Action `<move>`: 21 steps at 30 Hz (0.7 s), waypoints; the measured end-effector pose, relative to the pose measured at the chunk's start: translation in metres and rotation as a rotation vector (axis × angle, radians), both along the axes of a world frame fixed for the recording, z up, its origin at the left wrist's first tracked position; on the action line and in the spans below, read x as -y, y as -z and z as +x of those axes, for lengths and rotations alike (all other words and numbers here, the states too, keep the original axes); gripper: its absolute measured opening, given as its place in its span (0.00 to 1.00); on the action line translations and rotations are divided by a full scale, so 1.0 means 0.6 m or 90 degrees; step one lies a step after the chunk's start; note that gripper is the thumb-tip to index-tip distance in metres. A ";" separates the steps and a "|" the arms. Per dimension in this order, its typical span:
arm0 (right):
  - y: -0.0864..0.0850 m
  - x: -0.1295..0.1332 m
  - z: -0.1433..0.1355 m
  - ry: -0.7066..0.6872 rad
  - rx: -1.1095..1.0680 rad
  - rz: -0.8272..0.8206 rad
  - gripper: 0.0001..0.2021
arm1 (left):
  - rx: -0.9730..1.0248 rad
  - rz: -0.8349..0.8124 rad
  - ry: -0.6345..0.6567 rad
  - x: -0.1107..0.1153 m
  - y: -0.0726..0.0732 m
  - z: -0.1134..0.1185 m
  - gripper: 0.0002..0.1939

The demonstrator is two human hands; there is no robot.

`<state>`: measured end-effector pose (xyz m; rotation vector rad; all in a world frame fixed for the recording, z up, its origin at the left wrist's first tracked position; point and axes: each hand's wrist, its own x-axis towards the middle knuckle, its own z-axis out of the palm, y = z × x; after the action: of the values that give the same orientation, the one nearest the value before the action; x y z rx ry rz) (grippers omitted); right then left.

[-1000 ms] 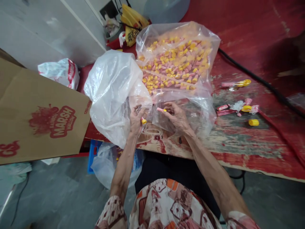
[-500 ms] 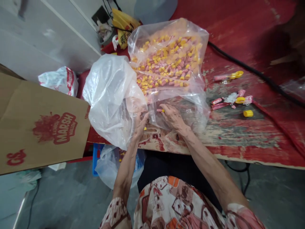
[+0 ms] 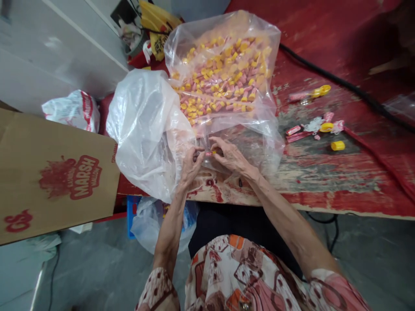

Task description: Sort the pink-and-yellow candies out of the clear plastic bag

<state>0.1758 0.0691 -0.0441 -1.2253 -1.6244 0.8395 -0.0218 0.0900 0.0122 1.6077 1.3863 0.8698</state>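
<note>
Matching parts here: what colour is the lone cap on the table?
The cap is yellow; head view.

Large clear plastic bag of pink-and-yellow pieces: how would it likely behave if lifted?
The large clear plastic bag would probably sag rather than stay stiff, as its thin film is wrinkled. The many small pink-and-yellow pieces inside look loose, so they would likely slide toward its lowest part.

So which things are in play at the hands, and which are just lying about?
In play, by the look of it:
- pink-and-yellow piece, between the hands
- clear bag of similar pieces
- white bag, beside the left hand

Probably just lying about:
- cardboard box
- black cable
- yellow printed bag
</note>
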 end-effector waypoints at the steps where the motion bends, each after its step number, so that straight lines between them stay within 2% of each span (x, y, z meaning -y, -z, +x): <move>1: -0.002 -0.001 0.002 0.032 0.029 0.009 0.29 | -0.041 0.032 0.017 0.000 0.000 0.005 0.10; 4: -0.005 -0.003 0.019 0.176 0.084 0.004 0.24 | -0.136 0.100 0.072 0.002 0.002 0.027 0.04; 6: -0.002 -0.005 0.035 0.267 0.070 -0.028 0.22 | -0.170 0.109 0.119 0.004 0.004 0.041 0.04; 9: 0.011 -0.011 0.052 0.340 0.002 -0.075 0.20 | -0.166 0.095 0.149 0.002 0.006 0.058 0.06; 13: 0.027 -0.021 0.050 0.349 -0.074 -0.084 0.17 | -0.125 0.038 0.140 -0.018 0.005 0.057 0.09; 16: 0.028 -0.024 0.042 0.335 -0.072 -0.063 0.14 | -0.043 -0.099 0.124 -0.035 -0.001 0.039 0.14; 18: 0.025 -0.024 0.040 0.323 -0.055 -0.056 0.14 | 0.036 -0.192 0.084 -0.038 -0.008 0.023 0.21; 19: 0.024 -0.024 0.039 0.320 -0.048 -0.055 0.14 | 0.076 -0.215 0.059 -0.036 -0.012 0.016 0.24; 21: 0.021 -0.025 0.039 0.314 -0.035 -0.058 0.14 | 0.139 -0.198 0.022 -0.025 -0.024 0.007 0.29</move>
<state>0.1989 0.0841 -0.0567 -1.5652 -1.1728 0.6285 -0.0178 0.1048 0.0266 1.2580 1.2653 0.7423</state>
